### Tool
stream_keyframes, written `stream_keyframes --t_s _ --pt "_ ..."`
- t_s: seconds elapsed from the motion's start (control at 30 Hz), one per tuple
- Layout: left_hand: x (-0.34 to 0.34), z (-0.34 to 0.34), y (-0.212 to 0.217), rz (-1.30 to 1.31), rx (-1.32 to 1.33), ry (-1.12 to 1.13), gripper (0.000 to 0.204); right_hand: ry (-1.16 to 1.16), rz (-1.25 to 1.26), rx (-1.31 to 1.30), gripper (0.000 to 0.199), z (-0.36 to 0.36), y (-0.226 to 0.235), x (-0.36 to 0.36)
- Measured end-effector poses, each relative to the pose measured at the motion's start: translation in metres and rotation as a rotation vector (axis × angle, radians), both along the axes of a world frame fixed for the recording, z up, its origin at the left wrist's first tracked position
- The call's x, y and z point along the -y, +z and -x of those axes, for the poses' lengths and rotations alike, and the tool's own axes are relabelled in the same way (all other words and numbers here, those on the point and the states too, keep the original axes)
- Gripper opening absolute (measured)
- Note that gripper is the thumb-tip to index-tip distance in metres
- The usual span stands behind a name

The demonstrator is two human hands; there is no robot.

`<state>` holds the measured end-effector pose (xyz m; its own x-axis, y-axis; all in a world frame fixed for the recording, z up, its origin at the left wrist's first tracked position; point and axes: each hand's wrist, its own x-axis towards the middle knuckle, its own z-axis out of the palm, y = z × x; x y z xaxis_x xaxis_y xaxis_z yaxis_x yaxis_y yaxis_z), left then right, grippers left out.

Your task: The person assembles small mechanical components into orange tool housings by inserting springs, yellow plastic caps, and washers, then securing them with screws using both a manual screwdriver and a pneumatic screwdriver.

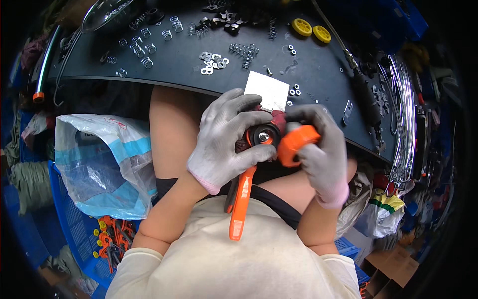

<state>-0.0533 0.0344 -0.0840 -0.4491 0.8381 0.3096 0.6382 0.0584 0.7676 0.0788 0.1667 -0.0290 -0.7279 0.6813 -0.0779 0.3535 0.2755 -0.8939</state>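
Note:
My left hand (219, 137), in a grey-white glove, grips a hand tool with an orange handle (241, 207) that points down toward my lap. Between its thumb and fingers shows the tool's round black hub (260, 135), a metal bolt end at its centre. Close to the hub's right side, my gloved right hand (326, 157) is closed around a chunky orange plastic piece (298, 144). Whether that piece touches the tool cannot be told. A white square plate (267, 89) lies at the table's near edge, just beyond my left fingers. Dark red material (279, 119) shows between the hands.
On the dark table (174, 55) lie loose springs (244, 52), flat washers (213, 63) and two yellow wheels (311, 31). A black-gripped driver (366, 97) hangs at the right, near metal rods (403, 114). A plastic bag (107, 164) and blue crate (74, 226) stand left.

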Motion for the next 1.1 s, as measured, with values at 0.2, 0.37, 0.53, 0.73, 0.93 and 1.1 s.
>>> stream_keyframes --t_s 0.2,0.37,0.53,0.73,0.93,1.1 --pt "0.0 -0.001 0.005 0.065 -0.133 0.03 0.049 0.323 -0.105 0.331 0.021 -0.045 -0.007 -0.003" --pt "0.0 -0.001 0.009 -0.018 0.066 0.067 0.05 0.338 0.426 0.546 0.014 -0.069 -0.007 -0.017" --pt "0.002 0.002 0.001 0.016 -0.079 -0.016 0.056 0.312 0.637 -0.158 0.013 -0.082 0.003 -0.026" --pt "0.004 0.0 0.001 -0.039 0.052 0.017 0.083 0.28 -0.466 -0.359 0.021 -0.025 -0.009 0.005" --pt "-0.002 0.01 0.003 -0.052 0.083 -0.063 0.097 0.471 -0.566 -0.222 0.027 -0.005 -0.015 -0.004" --pt "-0.011 0.005 0.007 -0.086 0.128 -0.082 0.07 0.288 -0.447 -0.271 0.033 -0.018 -0.009 -0.01"
